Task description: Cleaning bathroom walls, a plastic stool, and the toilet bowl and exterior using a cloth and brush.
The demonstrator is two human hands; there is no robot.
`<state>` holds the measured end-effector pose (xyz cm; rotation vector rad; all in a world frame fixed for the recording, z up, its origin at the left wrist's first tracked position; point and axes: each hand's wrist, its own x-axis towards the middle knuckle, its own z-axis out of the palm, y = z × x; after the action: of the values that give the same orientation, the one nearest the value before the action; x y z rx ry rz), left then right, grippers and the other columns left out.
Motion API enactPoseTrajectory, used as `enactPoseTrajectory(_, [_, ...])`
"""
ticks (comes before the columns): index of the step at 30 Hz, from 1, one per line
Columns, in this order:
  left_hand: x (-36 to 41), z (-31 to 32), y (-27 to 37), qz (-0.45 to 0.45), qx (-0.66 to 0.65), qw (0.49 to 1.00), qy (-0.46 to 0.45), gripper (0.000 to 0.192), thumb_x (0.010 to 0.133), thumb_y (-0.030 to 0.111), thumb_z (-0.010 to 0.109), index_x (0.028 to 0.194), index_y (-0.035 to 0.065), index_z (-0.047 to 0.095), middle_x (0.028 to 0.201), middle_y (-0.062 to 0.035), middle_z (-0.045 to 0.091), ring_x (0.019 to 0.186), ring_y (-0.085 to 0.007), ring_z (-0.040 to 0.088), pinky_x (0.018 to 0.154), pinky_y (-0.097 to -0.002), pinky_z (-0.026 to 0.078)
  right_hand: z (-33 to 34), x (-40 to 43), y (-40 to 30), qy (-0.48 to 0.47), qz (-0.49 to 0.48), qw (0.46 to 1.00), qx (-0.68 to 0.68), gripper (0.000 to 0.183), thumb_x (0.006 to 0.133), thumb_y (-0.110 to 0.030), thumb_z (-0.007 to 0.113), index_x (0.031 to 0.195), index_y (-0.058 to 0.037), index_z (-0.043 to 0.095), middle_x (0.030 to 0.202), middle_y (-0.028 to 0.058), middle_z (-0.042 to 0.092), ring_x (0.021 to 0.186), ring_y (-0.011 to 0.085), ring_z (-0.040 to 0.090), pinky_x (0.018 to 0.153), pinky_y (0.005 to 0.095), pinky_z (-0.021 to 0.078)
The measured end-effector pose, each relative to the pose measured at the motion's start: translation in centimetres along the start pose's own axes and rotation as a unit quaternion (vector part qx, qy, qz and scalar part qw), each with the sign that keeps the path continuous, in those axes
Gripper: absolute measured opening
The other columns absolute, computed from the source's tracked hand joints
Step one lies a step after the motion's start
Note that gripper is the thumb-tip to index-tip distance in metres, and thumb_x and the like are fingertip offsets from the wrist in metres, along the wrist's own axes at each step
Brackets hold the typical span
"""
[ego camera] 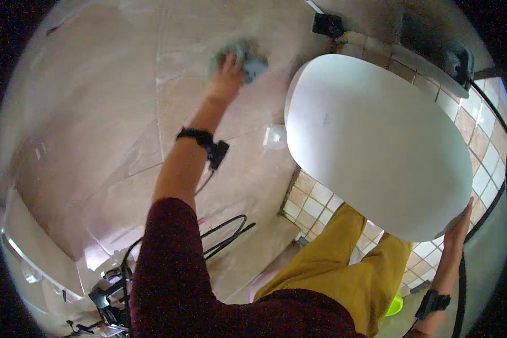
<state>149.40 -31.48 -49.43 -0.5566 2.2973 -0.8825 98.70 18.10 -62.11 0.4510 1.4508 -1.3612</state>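
Observation:
My left hand (228,74) is stretched out far in front and presses a crumpled blue-grey cloth (252,63) against the beige tiled wall (194,105). Both hand and cloth are blurred. A large, smooth white panel with rounded ends (380,143) lies between me and the far corner, covering part of my legs. What it belongs to cannot be told. My right hand (457,226) grips its lower right edge, with the fingers mostly hidden behind it. A white square wall fitting (274,136) shows beside the panel's left edge.
Beige and white checked tiles (317,203) cover the floor. A looped black hose or cable (232,234) lies at the lower middle. Metal fittings (110,300) sit at the lower left, near a pale ledge (42,245). A bright green container (394,305) shows behind my leg.

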Motion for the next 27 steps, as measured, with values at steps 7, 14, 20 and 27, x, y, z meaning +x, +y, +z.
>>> enactPoseTrajectory(7, [-16.3,6.8,13.8,-0.058,-0.461,0.872,-0.155,0.034,0.084,0.022,0.051,0.114,0.0125,0.061,0.14,-0.0066,0.041,0.134,-0.0267,0.029,0.11,-0.0464,0.023,1.4,-0.9,0.1,0.05,0.009,0.997,-0.056,0.077,0.09,-0.06,0.036,0.143,-0.0047,0.025,0.148,0.0146,0.026,0.135,0.0329,0.024,0.111,0.0449,0.0157])
enactPoseTrajectory(14, [-9.1,16.3,4.4,-0.037,-0.588,0.787,-0.183,0.031,0.085,0.019,0.049,0.112,0.0119,0.061,0.137,-0.0081,0.044,0.131,-0.0291,0.034,0.11,-0.0441,0.023,1.9,2.0,2.4,0.046,0.045,0.998,0.009,0.065,0.094,-0.051,0.041,0.138,-0.0041,0.035,0.142,0.0101,0.037,0.131,0.0244,0.033,0.108,0.0368,0.0234])
enactPoseTrajectory(20, [16.5,4.5,2.4,-0.09,-0.017,0.996,-0.007,0.035,0.089,0.023,0.047,0.123,0.02,0.056,0.14,-0.0056,0.04,0.133,-0.0273,0.03,0.11,-0.0479,0.022,-3.5,1.8,0.5,0.127,-0.018,0.988,-0.087,0.07,0.093,-0.052,0.042,0.14,-0.0025,0.031,0.144,0.0111,0.034,0.133,0.0244,0.03,0.11,0.0349,0.0188])
enactPoseTrajectory(27, [27.4,-4.8,-3.0,-0.123,0.042,0.978,-0.164,0.083,0.071,0.036,0.075,0.142,0.0159,0.035,0.154,-0.0124,0.01,0.14,-0.0369,0.006,0.113,-0.0476,0.012,-0.9,2.6,2.1,0.164,-0.064,0.983,-0.053,0.065,0.096,-0.046,0.038,0.141,0.0002,0.029,0.146,0.0104,0.031,0.134,0.0238,0.029,0.111,0.0338,0.017])
